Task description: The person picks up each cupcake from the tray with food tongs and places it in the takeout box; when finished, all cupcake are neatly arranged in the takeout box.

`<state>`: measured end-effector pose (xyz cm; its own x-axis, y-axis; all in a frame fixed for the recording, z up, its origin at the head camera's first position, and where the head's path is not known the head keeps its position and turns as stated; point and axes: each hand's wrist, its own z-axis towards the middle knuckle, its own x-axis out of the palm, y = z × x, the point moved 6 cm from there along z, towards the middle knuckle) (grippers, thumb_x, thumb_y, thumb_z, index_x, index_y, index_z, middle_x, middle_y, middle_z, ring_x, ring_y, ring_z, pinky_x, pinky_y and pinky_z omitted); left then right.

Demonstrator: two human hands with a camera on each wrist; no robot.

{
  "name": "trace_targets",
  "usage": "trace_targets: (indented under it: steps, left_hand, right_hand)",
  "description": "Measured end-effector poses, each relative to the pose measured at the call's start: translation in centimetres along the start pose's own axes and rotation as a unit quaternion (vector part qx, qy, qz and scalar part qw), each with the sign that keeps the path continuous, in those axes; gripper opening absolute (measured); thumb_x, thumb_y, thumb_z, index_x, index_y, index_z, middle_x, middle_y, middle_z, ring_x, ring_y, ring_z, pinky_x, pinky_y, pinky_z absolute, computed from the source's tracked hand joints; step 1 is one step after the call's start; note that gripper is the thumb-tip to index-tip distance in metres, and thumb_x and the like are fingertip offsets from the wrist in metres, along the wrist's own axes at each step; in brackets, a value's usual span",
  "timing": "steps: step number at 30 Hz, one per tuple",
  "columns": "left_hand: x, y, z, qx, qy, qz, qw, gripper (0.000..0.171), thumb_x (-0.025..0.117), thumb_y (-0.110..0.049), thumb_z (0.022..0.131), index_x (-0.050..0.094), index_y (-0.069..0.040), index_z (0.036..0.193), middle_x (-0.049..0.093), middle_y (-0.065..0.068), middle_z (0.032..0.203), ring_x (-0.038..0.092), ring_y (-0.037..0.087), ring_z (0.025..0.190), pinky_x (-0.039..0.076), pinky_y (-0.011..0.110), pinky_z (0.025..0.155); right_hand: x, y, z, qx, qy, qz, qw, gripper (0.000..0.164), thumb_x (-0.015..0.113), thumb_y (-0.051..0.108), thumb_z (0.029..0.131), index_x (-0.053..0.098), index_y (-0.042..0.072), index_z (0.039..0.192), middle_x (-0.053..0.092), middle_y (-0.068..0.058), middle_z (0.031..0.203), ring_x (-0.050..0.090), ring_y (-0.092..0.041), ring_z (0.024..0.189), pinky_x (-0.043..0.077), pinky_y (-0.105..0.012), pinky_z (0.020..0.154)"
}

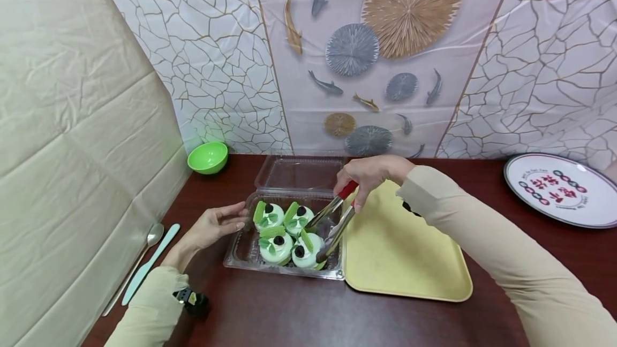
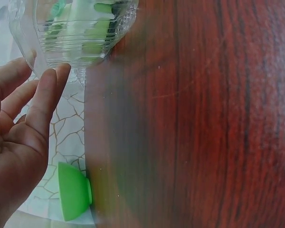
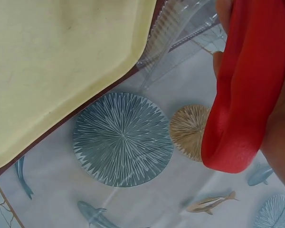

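Observation:
A clear plastic box (image 1: 241, 261) with its lid (image 1: 301, 173) folded back holds several small round cakes (image 1: 276, 249) topped with pale cream, green pieces and dark berries. My left hand (image 1: 212, 229) rests its nearly straight fingertips at the box's left side; in the left wrist view the fingers (image 2: 42, 99) lie against the clear wall. My right hand (image 1: 368, 175) grips metal tongs (image 1: 339, 232) by their red handle (image 3: 247, 85). The tongs' arms are spread, and their tips reach down at the near right cake (image 1: 308, 250). The right wrist view leaves those tips out.
A yellow tray (image 1: 405, 261) adjoins the box's right side, under my right forearm. A white oval plate (image 1: 564, 191) lies at the far right. At the back left stands a green bowl (image 1: 208, 158); a spoon (image 1: 154, 234) and a pale green knife (image 1: 151, 264) lie at the left.

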<state>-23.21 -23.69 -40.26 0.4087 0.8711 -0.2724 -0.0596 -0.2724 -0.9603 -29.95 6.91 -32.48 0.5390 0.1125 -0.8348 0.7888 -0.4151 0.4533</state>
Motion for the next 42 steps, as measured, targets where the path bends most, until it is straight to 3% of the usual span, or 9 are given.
trace_targets:
  steps: [21, 29, 32, 37, 42]
  left_hand:
    - [0.0, 0.2, 0.0, 0.001, 0.0, -0.004, 1.0, 0.061, 0.058, 0.001, 0.095, 0.028, 0.017, 0.145, 0.039, 0.045, 0.139, 0.062, -0.007, 0.106, 0.052, 0.013, 0.086]
    - [0.1, 0.1, 0.1, 0.007, 0.001, -0.001, 1.0, 0.062, 0.06, 0.0, 0.094, 0.028, 0.018, 0.144, 0.039, 0.046, 0.138, 0.063, -0.005, 0.106, 0.052, 0.013, 0.086]
    - [0.1, 0.1, 0.1, 0.011, 0.0, -0.004, 0.9999, 0.062, 0.06, 0.001, 0.094, 0.027, 0.019, 0.144, 0.038, 0.047, 0.137, 0.063, -0.006, 0.105, 0.052, 0.012, 0.086]
    - [0.0, 0.1, 0.1, 0.008, -0.001, -0.004, 1.0, 0.061, 0.059, 0.001, 0.095, 0.028, 0.018, 0.145, 0.039, 0.046, 0.138, 0.062, -0.007, 0.105, 0.052, 0.012, 0.086]
    - [0.0, 0.2, -0.1, 0.005, -0.004, -0.004, 1.0, 0.062, 0.06, -0.001, 0.095, 0.028, 0.017, 0.145, 0.039, 0.045, 0.138, 0.062, -0.006, 0.106, 0.052, 0.013, 0.086]
  right_hand:
    - [-0.3, 0.6, -0.2, 0.036, 0.021, -0.014, 0.999, 0.053, 0.085, 0.019, 0.075, 0.068, 0.002, 0.122, 0.068, -0.014, 0.12, 0.06, -0.026, 0.11, 0.051, -0.035, 0.092]
    - [-0.5, 0.7, -0.5, 0.018, 0.012, -0.014, 1.0, 0.055, 0.085, 0.019, 0.075, 0.067, 0.001, 0.123, 0.067, -0.016, 0.12, 0.06, -0.028, 0.111, 0.051, -0.036, 0.092]
    - [-0.7, 0.7, -1.0, 0.004, -0.001, -0.018, 1.0, 0.055, 0.085, 0.018, 0.074, 0.067, 0.0, 0.122, 0.068, -0.017, 0.119, 0.061, -0.03, 0.11, 0.051, -0.038, 0.092]
    - [-1.0, 0.6, -2.5, 0.018, -0.028, -0.008, 0.999, 0.057, 0.085, 0.019, 0.074, 0.066, 0.001, 0.124, 0.068, -0.013, 0.119, 0.061, -0.029, 0.113, 0.05, -0.042, 0.097]
    - [-1.0, 0.4, -5.8, 0.046, -0.132, -0.008, 0.99, 0.058, 0.085, 0.022, 0.075, 0.065, 0.004, 0.127, 0.067, -0.01, 0.119, 0.06, -0.029, 0.111, 0.049, -0.047, 0.095]
